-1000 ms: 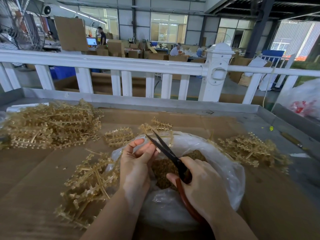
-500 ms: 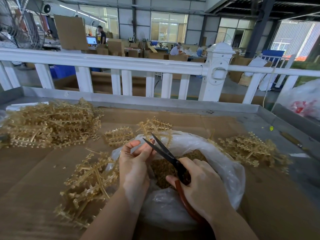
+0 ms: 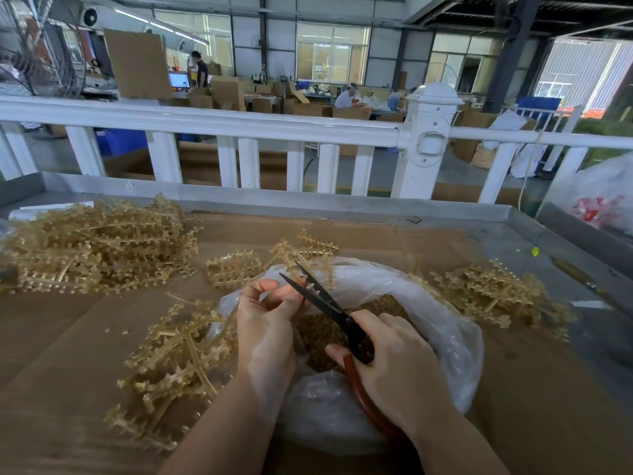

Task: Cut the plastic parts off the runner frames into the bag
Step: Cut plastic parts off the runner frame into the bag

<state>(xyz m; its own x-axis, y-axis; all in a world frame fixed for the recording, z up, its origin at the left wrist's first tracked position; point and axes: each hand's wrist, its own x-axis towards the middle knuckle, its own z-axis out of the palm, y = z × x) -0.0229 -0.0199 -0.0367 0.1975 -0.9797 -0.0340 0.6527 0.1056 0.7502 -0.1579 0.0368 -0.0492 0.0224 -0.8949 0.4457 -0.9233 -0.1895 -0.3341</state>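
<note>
Over bag: open scissors in R hand, runner piece in L hand

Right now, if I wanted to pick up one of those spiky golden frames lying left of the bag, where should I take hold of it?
Probably by a bare central bar of the runner frame, coming from above. It lies flat on the cardboard, and its edges bristle with small parts that could snap off or prick. The smooth crossing bars in the middle give the fingers something plain to pinch.
</note>
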